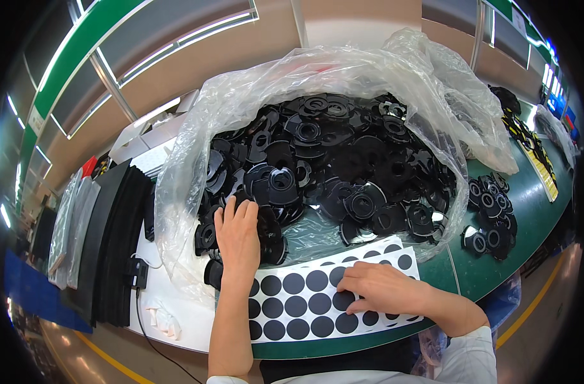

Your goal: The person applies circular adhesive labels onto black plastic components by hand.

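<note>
My left hand (239, 238) reaches over the left side of a heap of glossy black ring-shaped plastic parts (308, 131). Its fingers are stretched out and slightly apart, touching the parts; whether its hidden thumb touches one cannot be seen. The heap lies in a big clear plastic bag (183, 185) with its mouth spread wide. On the near table edge lie white sheets (284, 294) with rows of round black stickers, the top one overlapping another. Over the right half of the top sheet rests my right hand (384, 289), thumb and fingers apart, fingertips on the stickers.
More black parts (490, 214) lie on the green table (528, 211) at right. Black foam sheets (112, 237) stand at left, near a small black adapter (137, 272) with a cable. A crumpled white tissue (165, 322) lies nearby. Yellow-and-black strips (532, 150) lie far right.
</note>
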The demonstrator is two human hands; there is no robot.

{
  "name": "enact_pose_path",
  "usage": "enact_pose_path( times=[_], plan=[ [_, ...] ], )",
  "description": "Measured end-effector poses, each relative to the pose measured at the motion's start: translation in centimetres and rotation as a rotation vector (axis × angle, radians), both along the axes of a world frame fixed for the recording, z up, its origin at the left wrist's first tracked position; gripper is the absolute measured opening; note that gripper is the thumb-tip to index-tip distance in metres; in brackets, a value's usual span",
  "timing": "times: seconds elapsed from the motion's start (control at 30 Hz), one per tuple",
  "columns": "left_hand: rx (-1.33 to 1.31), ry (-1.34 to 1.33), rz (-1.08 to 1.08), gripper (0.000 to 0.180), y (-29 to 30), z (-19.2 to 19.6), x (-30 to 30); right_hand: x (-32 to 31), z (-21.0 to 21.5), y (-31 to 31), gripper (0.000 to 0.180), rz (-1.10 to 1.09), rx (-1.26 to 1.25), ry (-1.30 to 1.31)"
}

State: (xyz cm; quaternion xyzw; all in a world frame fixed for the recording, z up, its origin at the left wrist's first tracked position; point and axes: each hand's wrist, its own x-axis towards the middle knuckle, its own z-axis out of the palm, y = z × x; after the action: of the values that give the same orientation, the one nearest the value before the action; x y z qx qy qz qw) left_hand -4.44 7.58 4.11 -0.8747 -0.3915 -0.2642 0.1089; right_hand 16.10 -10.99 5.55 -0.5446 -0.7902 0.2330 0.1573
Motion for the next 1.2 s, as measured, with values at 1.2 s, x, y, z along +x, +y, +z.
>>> enact_pose_path(
  times=[1.2],
  plan=[
    [-2.14,-1.321,-0.49,0.06,-9.1,-3.6,6.3,1.9,-2.1,3.1,0.018,-0.423,-0.011,1.095]
  ],
)
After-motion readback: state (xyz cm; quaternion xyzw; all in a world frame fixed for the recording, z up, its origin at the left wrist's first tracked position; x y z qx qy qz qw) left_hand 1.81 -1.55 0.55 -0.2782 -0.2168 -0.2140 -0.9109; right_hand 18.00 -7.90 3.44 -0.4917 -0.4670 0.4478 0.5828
